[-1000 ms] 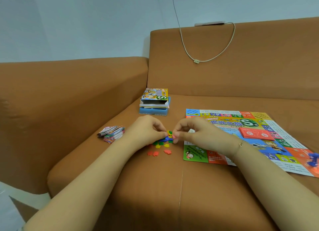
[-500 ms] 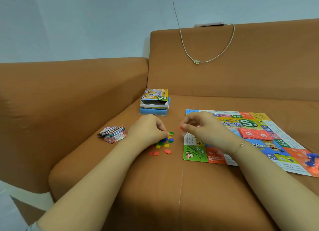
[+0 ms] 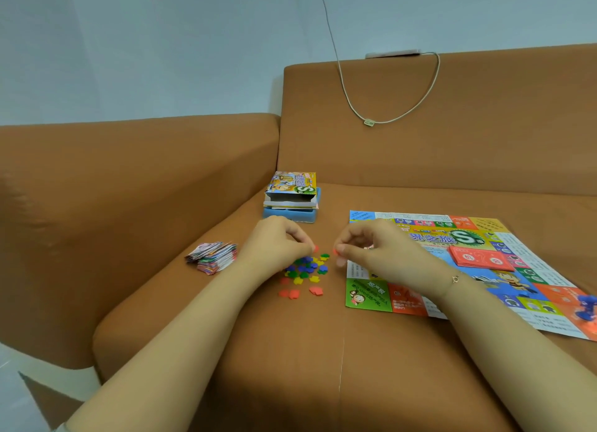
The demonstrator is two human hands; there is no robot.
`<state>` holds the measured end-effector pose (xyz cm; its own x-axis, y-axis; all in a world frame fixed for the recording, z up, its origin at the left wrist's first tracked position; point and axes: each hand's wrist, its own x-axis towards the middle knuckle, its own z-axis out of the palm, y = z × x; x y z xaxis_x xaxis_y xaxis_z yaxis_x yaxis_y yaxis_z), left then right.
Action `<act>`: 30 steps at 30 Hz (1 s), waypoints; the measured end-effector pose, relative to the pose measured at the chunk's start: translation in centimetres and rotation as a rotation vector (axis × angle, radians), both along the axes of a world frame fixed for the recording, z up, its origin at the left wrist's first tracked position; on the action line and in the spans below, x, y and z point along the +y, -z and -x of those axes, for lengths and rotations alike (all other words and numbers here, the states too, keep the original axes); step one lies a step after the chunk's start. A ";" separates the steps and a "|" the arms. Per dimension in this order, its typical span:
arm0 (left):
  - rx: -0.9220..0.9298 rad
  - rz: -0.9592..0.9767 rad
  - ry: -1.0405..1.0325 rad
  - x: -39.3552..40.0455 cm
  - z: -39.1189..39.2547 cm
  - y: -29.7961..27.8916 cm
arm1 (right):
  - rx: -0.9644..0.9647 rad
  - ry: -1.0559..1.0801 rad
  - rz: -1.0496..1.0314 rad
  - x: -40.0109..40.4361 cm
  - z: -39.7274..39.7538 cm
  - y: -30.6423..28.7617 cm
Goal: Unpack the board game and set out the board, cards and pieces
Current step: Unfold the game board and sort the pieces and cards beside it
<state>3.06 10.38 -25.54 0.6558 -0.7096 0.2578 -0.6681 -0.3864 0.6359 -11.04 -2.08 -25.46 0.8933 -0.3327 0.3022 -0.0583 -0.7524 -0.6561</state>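
I see L hand and R hand each pinching a red token above token pile, left of board.

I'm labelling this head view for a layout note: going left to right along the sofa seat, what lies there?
Fanned stack of multicoloured paper notes → pile of small coloured plastic tokens → unfolded paper game board → red card deck → blue plastic pawn.
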 end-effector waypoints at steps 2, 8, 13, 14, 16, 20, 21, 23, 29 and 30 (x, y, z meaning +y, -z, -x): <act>0.045 0.031 0.017 0.3 0.0 -0.3 | 0.014 -0.023 0.021 -0.2 -0.1 0.1; 0.187 0.053 0.036 2.4 0.3 -1.6 | 0.035 -0.138 -0.039 0.1 -0.4 0.2; 0.216 -0.064 0.049 5.0 0.7 -2.7 | 0.019 -0.164 -0.010 0.5 -0.2 0.3; 0.220 -0.089 0.055 5.4 0.7 -2.8 | 0.002 -0.167 -0.036 0.6 -0.1 0.2; 0.227 -0.149 0.056 6.1 0.6 -2.9 | -0.020 -0.186 -0.096 0.6 0.0 0.2; 0.224 -0.252 0.038 6.7 0.6 -2.5 | 0.030 -0.253 -0.153 1.0 0.0 0.2; 0.227 -0.257 0.044 6.7 0.7 -2.5 | 0.036 -0.263 -0.149 1.1 -0.1 0.2; 0.209 -0.265 0.044 6.6 0.8 -2.4 | 0.041 -0.273 -0.156 1.1 -0.2 0.2; 0.135 -0.235 0.072 6.5 0.3 -2.0 | 0.001 -0.267 -0.152 1.1 -0.1 0.1; 0.111 -0.229 0.085 6.4 0.2 -1.9 | -0.003 -0.277 -0.171 1.2 -0.2 0.1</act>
